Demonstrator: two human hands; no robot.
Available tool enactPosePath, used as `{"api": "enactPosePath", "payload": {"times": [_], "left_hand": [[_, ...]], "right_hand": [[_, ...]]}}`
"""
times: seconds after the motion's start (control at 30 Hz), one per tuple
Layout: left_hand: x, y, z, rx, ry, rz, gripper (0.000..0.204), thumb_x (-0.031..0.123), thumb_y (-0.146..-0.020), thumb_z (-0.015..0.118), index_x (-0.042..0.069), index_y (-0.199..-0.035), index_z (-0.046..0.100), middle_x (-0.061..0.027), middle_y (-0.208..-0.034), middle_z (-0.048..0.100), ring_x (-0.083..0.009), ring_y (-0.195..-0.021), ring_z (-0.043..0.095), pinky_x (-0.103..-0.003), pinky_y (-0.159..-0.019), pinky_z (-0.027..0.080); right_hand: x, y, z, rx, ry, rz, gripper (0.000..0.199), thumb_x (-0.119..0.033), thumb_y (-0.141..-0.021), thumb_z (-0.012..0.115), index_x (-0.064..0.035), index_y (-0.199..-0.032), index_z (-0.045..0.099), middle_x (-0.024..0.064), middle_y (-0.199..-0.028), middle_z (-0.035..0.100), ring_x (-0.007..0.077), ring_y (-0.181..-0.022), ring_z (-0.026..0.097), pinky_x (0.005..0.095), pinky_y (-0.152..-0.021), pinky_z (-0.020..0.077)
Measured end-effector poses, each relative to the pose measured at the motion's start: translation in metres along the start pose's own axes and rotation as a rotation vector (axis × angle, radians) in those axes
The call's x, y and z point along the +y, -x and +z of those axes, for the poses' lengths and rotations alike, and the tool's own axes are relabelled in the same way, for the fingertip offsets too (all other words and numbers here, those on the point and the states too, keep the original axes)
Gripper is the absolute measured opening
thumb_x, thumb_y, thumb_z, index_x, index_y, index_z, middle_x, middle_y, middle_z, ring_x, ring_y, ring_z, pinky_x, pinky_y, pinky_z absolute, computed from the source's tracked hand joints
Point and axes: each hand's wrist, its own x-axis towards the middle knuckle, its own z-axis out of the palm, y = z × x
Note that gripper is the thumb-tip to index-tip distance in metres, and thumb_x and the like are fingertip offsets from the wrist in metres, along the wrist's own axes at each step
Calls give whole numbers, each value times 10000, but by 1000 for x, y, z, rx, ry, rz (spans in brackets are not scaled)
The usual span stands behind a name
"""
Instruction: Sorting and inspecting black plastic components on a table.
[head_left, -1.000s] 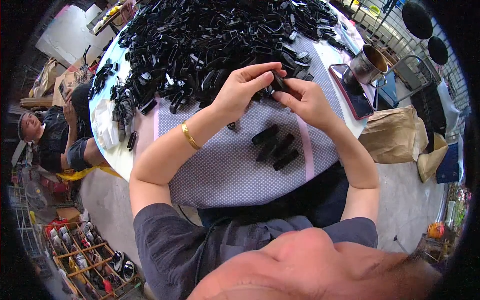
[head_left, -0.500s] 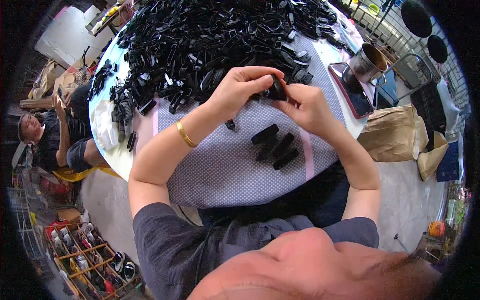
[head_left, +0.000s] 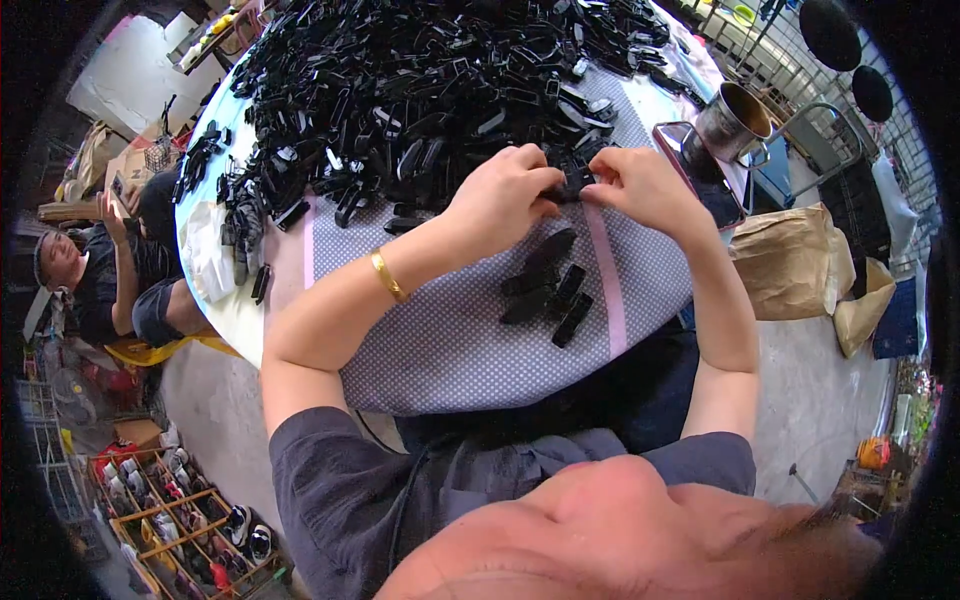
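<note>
A big heap of small black plastic pieces (head_left: 400, 90), some looking like clips or buckles, covers the far part of the table. At its near edge my left hand (head_left: 510, 195) has its fingers curled in and touching a black plastic piece (head_left: 574, 182). From the other side my right hand (head_left: 640, 188) pinches at that piece with thumb and fingers. Whether it is one piece or several in the dark gap, I cannot make out. Nearer to me, a small separate group of black plastic pieces (head_left: 545, 285) lies on the dotted cloth (head_left: 440, 350).
Right of my right hand lie a phone (head_left: 700, 175) in a red case and a metal mug (head_left: 735, 125). A white plastic bag (head_left: 208, 250) sits at the table's left edge. Another person (head_left: 100, 260) sits at the left. Brown paper bags (head_left: 790, 262) stand beyond the right edge.
The dark piece that was between my hands is no longer there; another dark piece now lies atop the near group. My hands have moved slightly apart, at the heap's near edge.
</note>
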Motion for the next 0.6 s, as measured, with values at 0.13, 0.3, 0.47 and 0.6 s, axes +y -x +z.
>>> {"api": "enactPosePath", "payload": {"times": [0.13, 0.3, 0.47, 0.6], "left_hand": [[-1, -3, 12, 35, -267, 85, 211, 140, -737, 614, 34, -916, 582, -72, -904, 539, -241, -882, 492, -320, -740, 471], [-3, -3, 16, 60, -305, 155, 145, 122, -739, 601, 23, -819, 531, -64, -826, 538, -232, -815, 488, -315, -704, 466], [-4, -3, 5, 281, -134, 173, 231, 87, -757, 583, -11, -964, 558, -83, -796, 601, -198, -772, 543, -290, -655, 465], [-9, -8, 2, 187, 719, -309, 282, 92, -840, 518, -19, -1100, 518, -73, -961, 623, -86, -694, 521, -221, -671, 453]], "right_hand": [[32, -18, -2, 309, 11, 3, 185, -149, -769, 606, -9, -888, 628, 147, -779, 627, 269, -705, 611, 327, -655, 472], [60, -47, 9, 213, 105, -141, 199, -133, -745, 589, -51, -919, 641, 127, -857, 611, 279, -786, 595, 341, -682, 468], [48, -59, 2, 77, 354, -25, 159, -166, -734, 577, -48, -828, 627, 106, -807, 596, 285, -802, 578, 378, -705, 464], [50, -50, 5, 101, 390, 65, 156, -168, -726, 578, -47, -818, 612, 101, -798, 599, 283, -806, 579, 379, -711, 467]]}}
